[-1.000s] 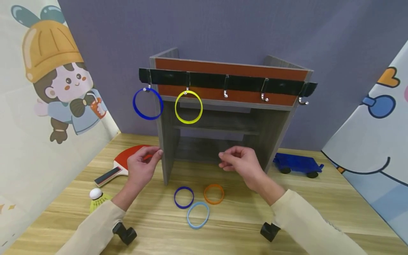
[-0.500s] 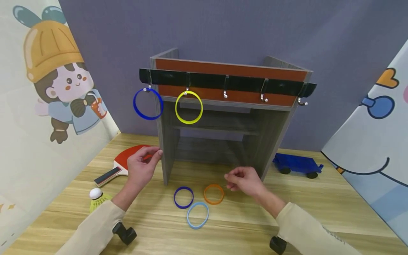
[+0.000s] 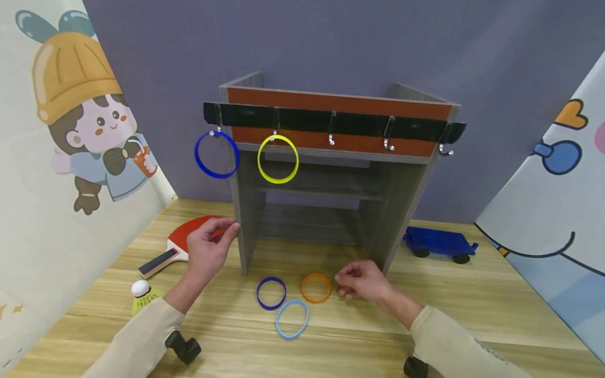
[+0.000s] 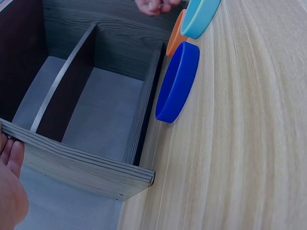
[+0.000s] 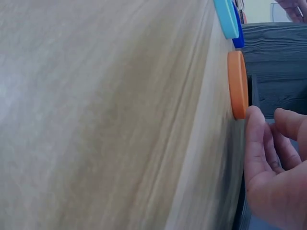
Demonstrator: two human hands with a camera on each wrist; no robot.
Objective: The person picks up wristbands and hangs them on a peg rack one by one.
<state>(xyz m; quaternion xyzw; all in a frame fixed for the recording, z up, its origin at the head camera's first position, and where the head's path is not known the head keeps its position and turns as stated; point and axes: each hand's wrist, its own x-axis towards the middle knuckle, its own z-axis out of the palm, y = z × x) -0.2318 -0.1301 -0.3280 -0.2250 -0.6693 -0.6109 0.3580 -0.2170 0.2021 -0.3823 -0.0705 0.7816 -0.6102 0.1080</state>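
In the head view, my right hand (image 3: pixel 364 281) is low over the wood beside the orange ring (image 3: pixel 316 288), its fingers loosely bent and holding nothing. Its fingertips lie very near the orange ring (image 5: pixel 237 85) in the right wrist view; contact is unclear. My left hand (image 3: pixel 208 249) has its fingertips at the front edge of the shelf unit's left side panel (image 3: pixel 239 210), seemingly touching it. A dark blue ring (image 3: pixel 271 293) and a light blue ring (image 3: pixel 292 319) lie nearby. A blue ring (image 3: pixel 196 157) and a yellow ring (image 3: pixel 278 181) hang from hooks on the black rail (image 3: pixel 302 118).
Three further hooks on the rail hold nothing. At the left lie a red paddle (image 3: pixel 181 233) and a shuttlecock (image 3: pixel 142 294). A blue wheeled toy (image 3: pixel 439 241) stands right of the shelf unit.
My right hand has moved down from in front of the shelf unit to beside the orange ring. My left hand stays by the side panel, and the rings have kept their places.
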